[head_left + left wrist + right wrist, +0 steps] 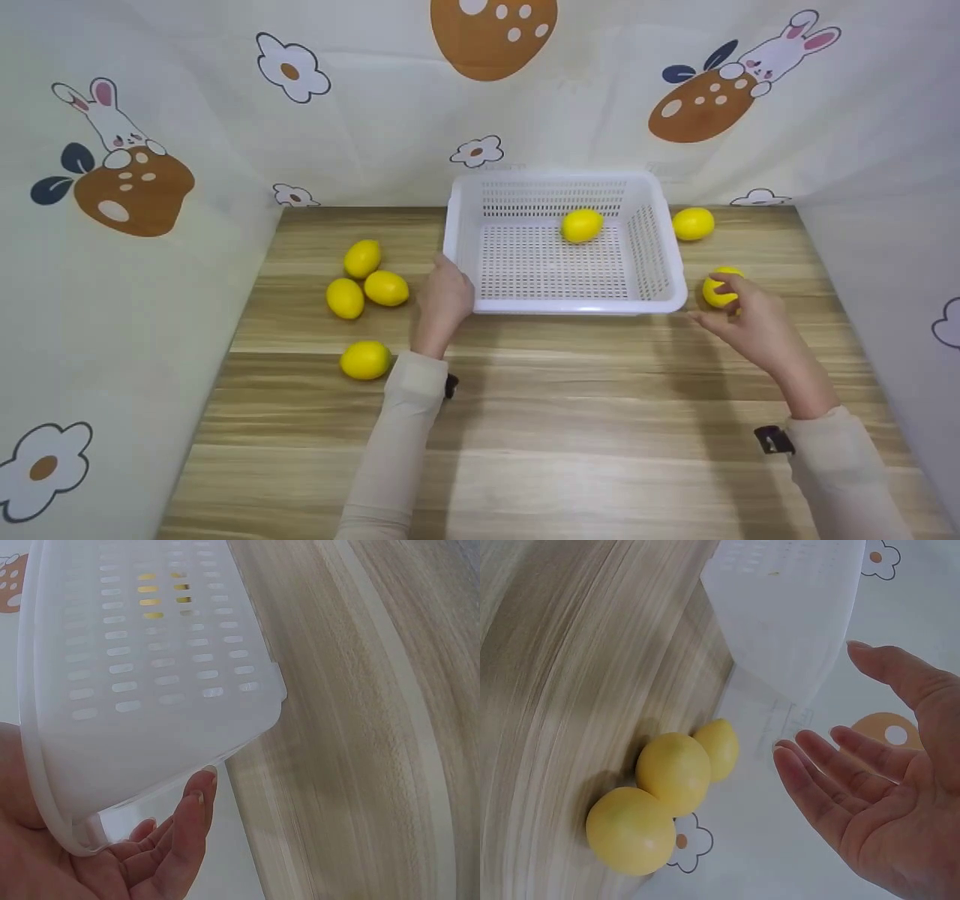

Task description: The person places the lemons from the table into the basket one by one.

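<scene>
A white plastic basket (577,306) with slotted walls stands at the back of the table, one lemon (582,226) inside it. My left hand (445,294) grips the basket's near left corner; in the left wrist view its fingers (189,836) curl under the rim from outside. To the right of the basket, my right hand (757,324) hovers with its fingers spread and nothing in them. It partly covers a lemon (720,289) in the head view. Another lemon (694,223) lies farther back, beside the basket. The right wrist view shows three lemons there, among them a front one (630,831).
On the left side of the wooden table (555,450) three lemons lie in a cluster, one being the rear lemon (362,259). A single lemon (365,360) lies nearer the front. Patterned cloth walls (375,142) border the table at the back and sides.
</scene>
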Motion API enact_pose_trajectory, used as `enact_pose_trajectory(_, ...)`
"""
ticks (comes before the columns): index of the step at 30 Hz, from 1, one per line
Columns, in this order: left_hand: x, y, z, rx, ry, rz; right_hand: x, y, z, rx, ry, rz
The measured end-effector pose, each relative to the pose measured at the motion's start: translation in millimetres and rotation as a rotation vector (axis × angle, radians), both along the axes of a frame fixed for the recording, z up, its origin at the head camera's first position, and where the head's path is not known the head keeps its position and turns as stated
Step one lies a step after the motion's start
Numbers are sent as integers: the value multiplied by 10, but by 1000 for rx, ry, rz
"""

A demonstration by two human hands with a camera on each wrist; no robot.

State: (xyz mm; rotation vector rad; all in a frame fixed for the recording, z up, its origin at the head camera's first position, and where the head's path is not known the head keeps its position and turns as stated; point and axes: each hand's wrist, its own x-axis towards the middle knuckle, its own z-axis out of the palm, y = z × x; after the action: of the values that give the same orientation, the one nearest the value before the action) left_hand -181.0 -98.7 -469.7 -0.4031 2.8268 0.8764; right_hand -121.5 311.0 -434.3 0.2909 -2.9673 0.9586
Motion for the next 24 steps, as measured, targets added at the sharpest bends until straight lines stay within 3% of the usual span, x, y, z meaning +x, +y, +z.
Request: enact_pose_trajectory(24, -11, 4, 16, -1, -25, 6, 107, 175, -64, 35, -85, -60)
